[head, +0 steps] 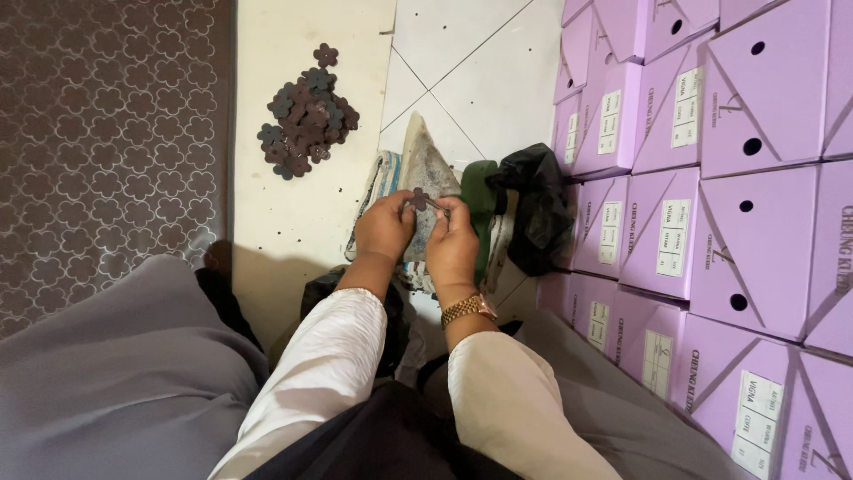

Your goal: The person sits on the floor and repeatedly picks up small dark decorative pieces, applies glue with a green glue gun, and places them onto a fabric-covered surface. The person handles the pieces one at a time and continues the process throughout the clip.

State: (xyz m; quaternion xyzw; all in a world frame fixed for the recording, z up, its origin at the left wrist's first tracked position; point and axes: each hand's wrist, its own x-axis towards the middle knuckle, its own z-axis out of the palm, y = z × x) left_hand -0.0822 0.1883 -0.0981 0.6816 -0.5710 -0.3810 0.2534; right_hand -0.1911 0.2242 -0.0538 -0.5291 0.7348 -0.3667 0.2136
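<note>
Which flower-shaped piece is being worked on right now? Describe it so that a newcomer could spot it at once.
Start from the stack of purple boxes on the right, then move left to the two hands meeting at mid-frame. The single dark flower piece sits pinched at their fingertips. Unlike the heap of flower pieces on the floor, it is alone and lifted.

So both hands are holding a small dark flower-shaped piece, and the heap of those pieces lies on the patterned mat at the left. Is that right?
Not quite. The head view shows the heap of flower-shaped pieces lying on the bare pale floor, beside the patterned mat, not on it. The rest holds: the left hand and right hand together hold one small dark flower-shaped piece.
</note>
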